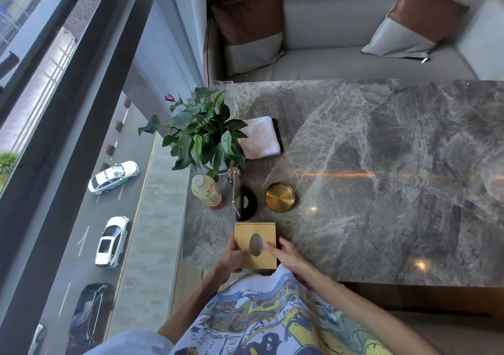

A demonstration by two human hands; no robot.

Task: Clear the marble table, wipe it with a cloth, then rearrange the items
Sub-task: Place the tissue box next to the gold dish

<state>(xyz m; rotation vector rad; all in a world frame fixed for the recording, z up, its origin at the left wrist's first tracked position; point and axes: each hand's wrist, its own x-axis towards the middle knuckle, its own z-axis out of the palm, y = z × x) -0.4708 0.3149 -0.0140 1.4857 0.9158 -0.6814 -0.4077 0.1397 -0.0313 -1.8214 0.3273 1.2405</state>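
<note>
- I log the wooden tissue box (255,248) at the near left edge of the marble table (381,177).
- Left hand (230,260) grips its left side; right hand (283,253) rests straight fingers on its right edge.
- Beyond: gold dish (279,197), bottle (206,191), plant (203,133), folded cloth (261,136); a sofa (341,49) behind.

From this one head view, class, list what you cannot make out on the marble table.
- Plant pot: hidden by its leaves.
- Bottle label: too small to read.
- Wooden box: near edge covered by left hand; contents unseen.
- Table: right end cut off by the frame.
</note>
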